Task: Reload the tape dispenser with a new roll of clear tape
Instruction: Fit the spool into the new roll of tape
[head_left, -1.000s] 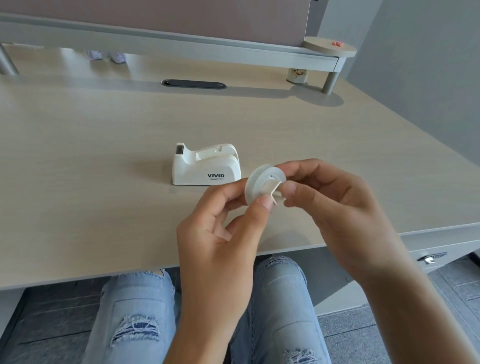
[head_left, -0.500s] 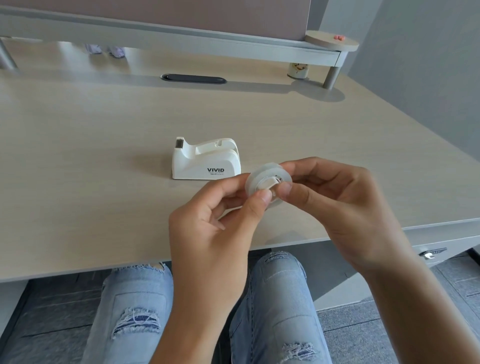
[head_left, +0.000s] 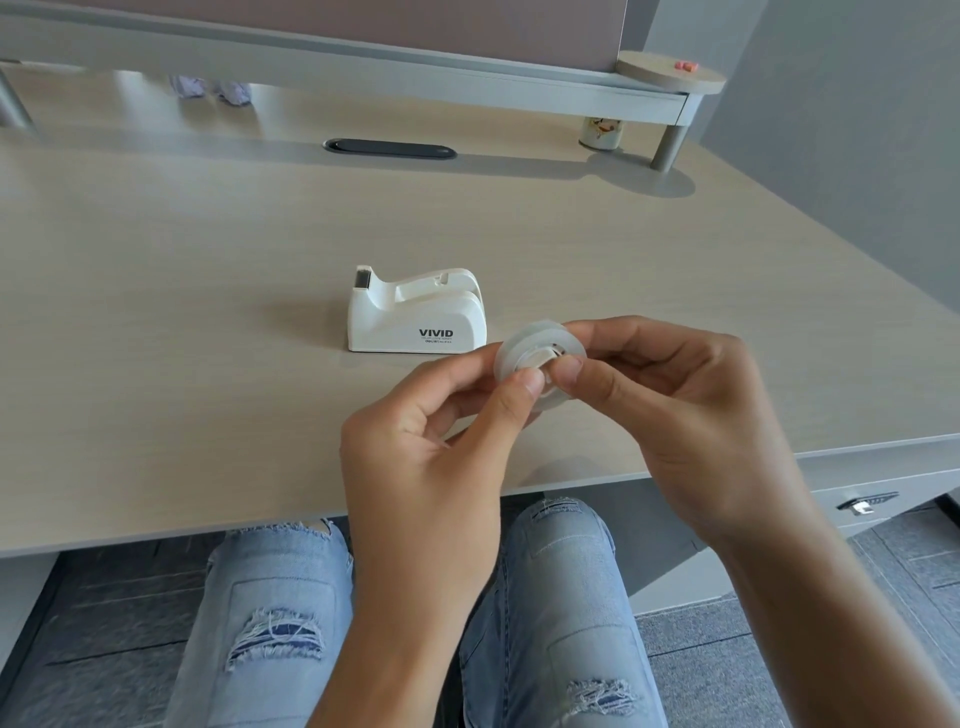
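Note:
A roll of clear tape (head_left: 511, 349) is held just above the desk's front part, between both hands. My left hand (head_left: 431, 447) pinches its lower left edge with thumb and forefinger. My right hand (head_left: 675, 410) grips its right side, thumb pressed on a small white core piece (head_left: 545, 358) sitting in the roll's hole. The white tape dispenser (head_left: 415, 314), marked VIVID, stands on the desk just beyond and left of the roll, with no roll in its cradle and its cutter at the left end.
The pale wooden desk (head_left: 208, 338) runs to a raised grey shelf (head_left: 363, 67) at the back. A dark cable slot (head_left: 389, 149) and a small cup (head_left: 600, 132) lie near the shelf. A drawer handle (head_left: 865, 503) sits below the desk edge on the right.
The roll has tilted from nearly edge-on to lying flatter, and the white core piece has gone further into its hole. Both hands kept their hold and shifted slightly.

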